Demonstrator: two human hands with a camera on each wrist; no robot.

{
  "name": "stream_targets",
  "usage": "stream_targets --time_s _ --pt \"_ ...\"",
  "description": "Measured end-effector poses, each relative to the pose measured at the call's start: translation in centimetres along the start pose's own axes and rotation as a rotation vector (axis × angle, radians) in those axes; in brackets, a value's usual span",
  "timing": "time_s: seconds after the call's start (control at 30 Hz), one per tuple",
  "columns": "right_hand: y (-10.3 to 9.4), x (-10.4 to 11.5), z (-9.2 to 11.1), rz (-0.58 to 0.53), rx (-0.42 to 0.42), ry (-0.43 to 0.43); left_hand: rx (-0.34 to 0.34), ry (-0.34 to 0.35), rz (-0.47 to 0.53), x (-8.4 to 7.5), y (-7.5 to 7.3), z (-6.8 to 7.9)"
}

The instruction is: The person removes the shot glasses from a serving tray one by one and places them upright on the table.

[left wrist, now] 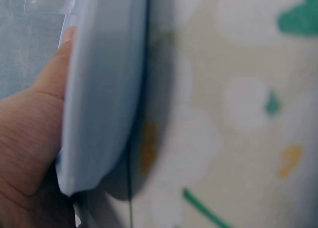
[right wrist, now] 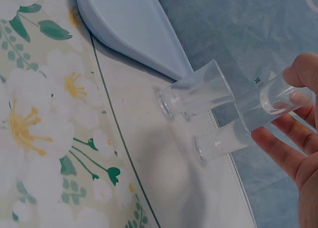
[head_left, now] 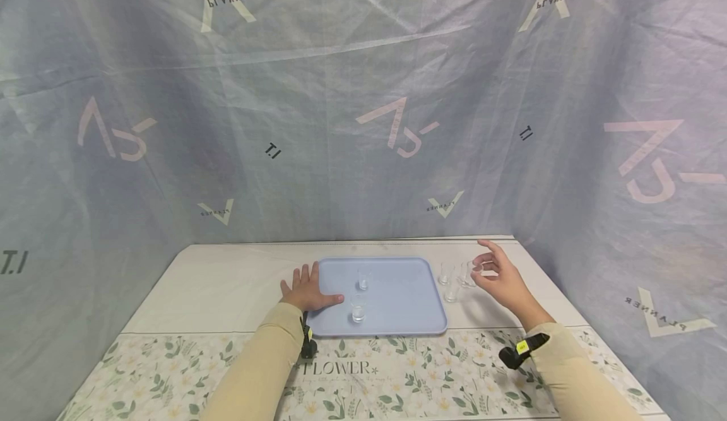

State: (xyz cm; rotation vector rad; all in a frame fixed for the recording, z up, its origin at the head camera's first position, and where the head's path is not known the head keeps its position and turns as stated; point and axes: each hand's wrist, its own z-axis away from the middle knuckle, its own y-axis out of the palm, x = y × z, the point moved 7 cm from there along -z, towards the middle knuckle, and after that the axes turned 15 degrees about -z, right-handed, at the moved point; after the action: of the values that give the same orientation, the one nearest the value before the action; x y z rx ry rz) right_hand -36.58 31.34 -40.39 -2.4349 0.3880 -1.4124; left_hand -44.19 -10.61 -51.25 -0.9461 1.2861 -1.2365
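My left hand (head_left: 307, 291) lies with spread fingers on the left edge of the blue tray (head_left: 397, 329), its thumb reaching over the tray's surface. In the left wrist view that thumb (left wrist: 52, 69) passes behind the tray's rim (left wrist: 102, 99). Two small clear glasses stand on the tray, one towards the back (head_left: 363, 280) and one nearer the front (head_left: 358, 312). To the right of the tray, my right hand (head_left: 502, 282) pinches a clear glass (right wrist: 258, 106) between thumb and fingers. Beside it, other clear glasses (right wrist: 194, 94) stand on the table.
A white and floral cloth (head_left: 375, 377) covers the table. Grey-blue fabric (head_left: 341, 124) with printed letters hangs behind the table and at both sides. Another standing glass (head_left: 445, 274) is close to the tray's right rim.
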Motion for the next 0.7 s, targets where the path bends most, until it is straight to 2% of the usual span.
stream_targets --time_s 0.1,0.37,0.47,0.6,0.7 --pt "-0.1 -0.8 0.1 0.018 -0.006 0.000 0.001 0.000 -0.007 0.1 0.1 -0.2" --pt "-0.5 -5.2 0.1 0.038 -0.027 0.018 0.010 -0.005 -0.012 -0.2 -0.4 0.2" --pt "-0.6 -5.9 0.2 0.040 -0.030 0.028 0.038 -0.008 -0.015 -0.1 -0.1 0.0" --pt "-0.5 -6.3 0.4 0.040 -0.032 0.034 0.042 -0.005 -0.010 0.0 0.1 -0.1" --pt "-0.4 -6.7 0.5 0.037 -0.030 0.043 0.013 -0.001 -0.004 -0.1 -0.1 0.0"
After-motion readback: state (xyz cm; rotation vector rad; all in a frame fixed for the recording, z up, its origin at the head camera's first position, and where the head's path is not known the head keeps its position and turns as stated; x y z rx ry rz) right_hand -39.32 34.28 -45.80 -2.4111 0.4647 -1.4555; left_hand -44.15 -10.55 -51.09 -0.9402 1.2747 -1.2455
